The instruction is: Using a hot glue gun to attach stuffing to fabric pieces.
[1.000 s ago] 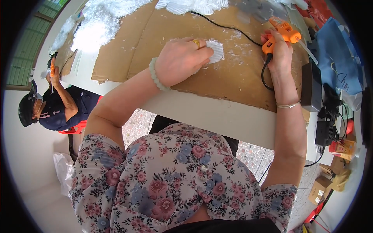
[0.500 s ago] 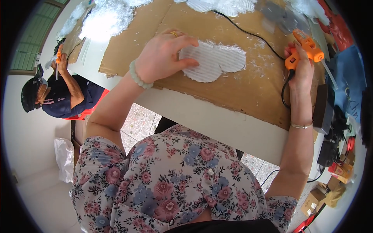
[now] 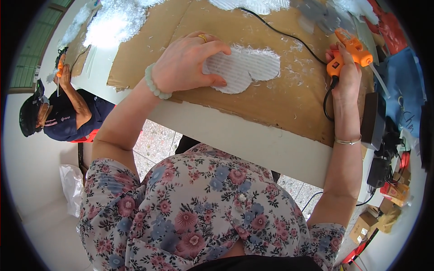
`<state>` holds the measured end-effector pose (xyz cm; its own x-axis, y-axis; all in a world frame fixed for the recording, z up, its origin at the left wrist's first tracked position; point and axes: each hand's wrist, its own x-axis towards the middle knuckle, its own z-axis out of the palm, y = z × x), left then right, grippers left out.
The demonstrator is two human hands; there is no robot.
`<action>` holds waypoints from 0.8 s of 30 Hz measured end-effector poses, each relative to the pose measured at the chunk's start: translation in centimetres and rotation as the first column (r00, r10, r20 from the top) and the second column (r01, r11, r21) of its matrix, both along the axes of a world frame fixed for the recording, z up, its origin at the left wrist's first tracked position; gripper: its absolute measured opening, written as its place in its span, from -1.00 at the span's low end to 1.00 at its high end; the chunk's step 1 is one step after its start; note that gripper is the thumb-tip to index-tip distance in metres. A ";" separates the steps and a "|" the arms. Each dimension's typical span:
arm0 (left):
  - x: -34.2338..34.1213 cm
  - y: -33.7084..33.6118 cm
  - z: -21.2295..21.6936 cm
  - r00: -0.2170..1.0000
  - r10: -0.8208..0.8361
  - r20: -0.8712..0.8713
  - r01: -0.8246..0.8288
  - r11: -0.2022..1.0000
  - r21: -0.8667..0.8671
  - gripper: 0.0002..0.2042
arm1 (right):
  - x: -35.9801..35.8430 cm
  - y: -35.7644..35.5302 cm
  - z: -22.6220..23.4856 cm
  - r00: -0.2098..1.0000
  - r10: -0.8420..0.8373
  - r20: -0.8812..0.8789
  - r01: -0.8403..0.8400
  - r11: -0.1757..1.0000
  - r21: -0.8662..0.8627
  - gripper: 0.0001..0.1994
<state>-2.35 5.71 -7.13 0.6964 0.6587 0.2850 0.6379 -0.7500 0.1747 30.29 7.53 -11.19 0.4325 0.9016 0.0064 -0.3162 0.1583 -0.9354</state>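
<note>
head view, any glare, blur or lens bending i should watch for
Head view: glare washes out part of the white fluff at upper left; head view: the grey patch near the top looks smeared, cause unclear; head view: the left hand and glue gun look fairly sharp; head view: corners go black, and the window slants near the left rim.

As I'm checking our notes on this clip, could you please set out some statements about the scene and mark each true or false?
1. The right hand holds an orange glue gun. True.
2. The bead bracelet is on the right wrist. False: the pale bead bracelet circles the wrist of the left hand.
3. A white ribbed piece lies on brown cardboard. True.
4. The co-worker at left wears a white top. False: the co-worker wears dark blue.
</note>
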 end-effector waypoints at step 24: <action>2.2 -0.6 0.5 0.999 0.048 0.015 -0.048 0.999 0.006 -0.48 | 1.4 0.4 0.3 1.000 0.004 -0.013 -0.004 1.000 0.005 -0.78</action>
<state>-0.12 5.16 -6.59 0.6594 0.6898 0.2989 0.6709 -0.7194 0.1799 31.64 7.90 -10.87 0.4289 0.9033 0.0057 -0.3290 0.1620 -0.9303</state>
